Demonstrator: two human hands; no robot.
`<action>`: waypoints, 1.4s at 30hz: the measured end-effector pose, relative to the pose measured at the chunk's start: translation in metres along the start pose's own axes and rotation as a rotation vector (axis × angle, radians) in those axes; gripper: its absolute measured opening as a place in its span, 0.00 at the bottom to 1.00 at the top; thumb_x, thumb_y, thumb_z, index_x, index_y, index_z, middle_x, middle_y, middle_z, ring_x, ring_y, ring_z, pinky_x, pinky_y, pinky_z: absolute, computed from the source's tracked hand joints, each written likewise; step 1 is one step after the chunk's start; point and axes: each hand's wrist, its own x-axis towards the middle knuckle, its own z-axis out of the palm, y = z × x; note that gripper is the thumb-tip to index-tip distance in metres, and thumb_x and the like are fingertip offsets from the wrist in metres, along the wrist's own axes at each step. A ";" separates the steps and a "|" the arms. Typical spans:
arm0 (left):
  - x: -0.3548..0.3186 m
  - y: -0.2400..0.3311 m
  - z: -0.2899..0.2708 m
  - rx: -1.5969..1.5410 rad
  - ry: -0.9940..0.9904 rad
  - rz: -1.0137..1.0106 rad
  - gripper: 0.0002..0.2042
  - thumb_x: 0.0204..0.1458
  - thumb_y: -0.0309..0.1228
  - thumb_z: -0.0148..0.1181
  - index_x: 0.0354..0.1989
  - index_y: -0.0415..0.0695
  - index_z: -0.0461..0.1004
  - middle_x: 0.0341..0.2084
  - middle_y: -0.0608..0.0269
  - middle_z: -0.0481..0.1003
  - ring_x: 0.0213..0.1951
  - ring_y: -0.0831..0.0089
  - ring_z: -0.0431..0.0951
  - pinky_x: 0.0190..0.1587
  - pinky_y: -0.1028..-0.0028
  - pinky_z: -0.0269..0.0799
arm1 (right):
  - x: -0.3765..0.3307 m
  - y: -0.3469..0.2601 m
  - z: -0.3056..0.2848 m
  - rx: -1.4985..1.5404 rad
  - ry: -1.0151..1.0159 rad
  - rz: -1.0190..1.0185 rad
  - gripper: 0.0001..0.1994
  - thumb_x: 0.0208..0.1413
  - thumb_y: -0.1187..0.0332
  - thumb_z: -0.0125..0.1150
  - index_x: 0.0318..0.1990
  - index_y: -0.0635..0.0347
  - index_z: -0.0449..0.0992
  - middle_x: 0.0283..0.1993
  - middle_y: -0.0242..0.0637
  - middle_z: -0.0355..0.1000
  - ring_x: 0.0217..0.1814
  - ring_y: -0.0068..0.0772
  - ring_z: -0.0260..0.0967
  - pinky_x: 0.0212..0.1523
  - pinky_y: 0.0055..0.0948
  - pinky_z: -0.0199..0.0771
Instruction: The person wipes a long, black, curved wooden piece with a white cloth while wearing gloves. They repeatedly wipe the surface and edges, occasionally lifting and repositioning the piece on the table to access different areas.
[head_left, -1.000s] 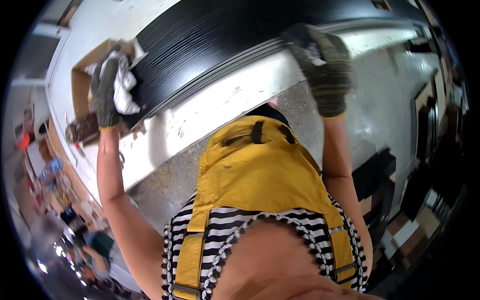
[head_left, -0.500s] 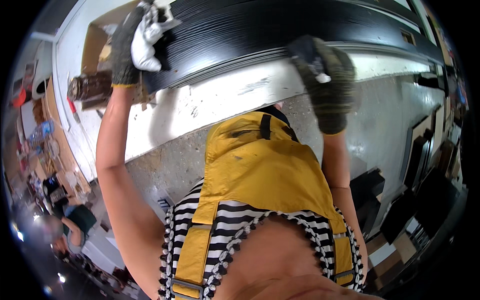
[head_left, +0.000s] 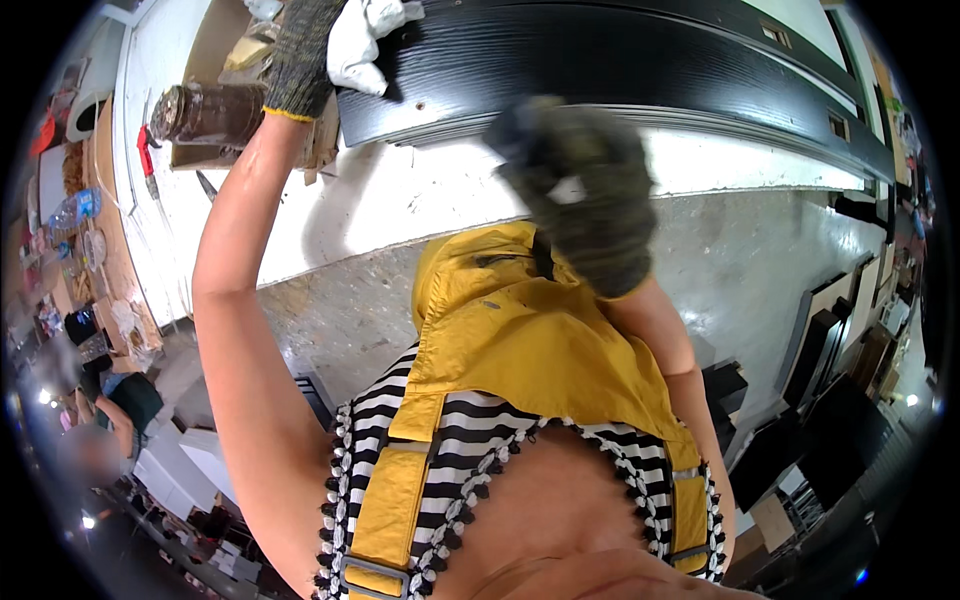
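A long black panel [head_left: 620, 55] with a wood-grain surface and grooved near edge lies along the white bench [head_left: 430, 195]. My left hand [head_left: 303, 60], in a dark knitted glove with a yellow cuff, is at the panel's left end. It is closed on a crumpled white rag [head_left: 362, 45]; its fingertips run out at the top edge. My right hand [head_left: 595, 195], gloved alike, is over the panel's near edge, smeared by motion. A dark cloth [head_left: 515, 145] shows at its fingers, with a small white bit beside it.
Left of the panel stand a brown-stained cylinder [head_left: 210, 113] and an open cardboard box [head_left: 215, 45]. A red-handled tool [head_left: 148, 160] lies on the bench. Another person [head_left: 120, 420] is at the far left. Dark boards [head_left: 820, 430] lean at the right.
My right hand has swung left and toward my body with the dark cloth. My left hand stays at the panel's left end with the white rag. The whole view has shifted a little.
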 end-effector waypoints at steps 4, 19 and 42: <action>0.001 -0.007 -0.018 0.865 -0.093 0.385 0.45 0.40 0.48 0.74 0.64 0.35 0.61 0.58 0.55 0.69 0.60 0.64 0.69 0.65 0.68 0.58 | 0.001 0.041 -0.037 -0.376 -0.014 -0.049 0.31 0.46 0.56 0.74 0.57 0.53 0.70 0.47 0.38 0.68 0.48 0.41 0.68 0.48 0.39 0.71; -0.005 0.001 -0.023 1.192 -0.224 0.754 0.47 0.32 0.37 0.81 0.64 0.36 0.63 0.61 0.53 0.67 0.63 0.61 0.66 0.68 0.62 0.56 | 0.025 0.014 -0.020 -0.297 -0.094 -0.044 0.24 0.48 0.53 0.71 0.49 0.54 0.75 0.41 0.39 0.72 0.43 0.42 0.70 0.47 0.42 0.71; 0.020 0.005 0.010 0.908 0.211 0.196 0.15 0.60 0.36 0.52 0.48 0.39 0.73 0.42 0.49 0.76 0.44 0.59 0.75 0.51 0.65 0.69 | 0.066 -0.055 0.088 -0.166 -0.017 -0.355 0.26 0.42 0.52 0.71 0.48 0.55 0.76 0.38 0.36 0.73 0.41 0.39 0.71 0.46 0.42 0.69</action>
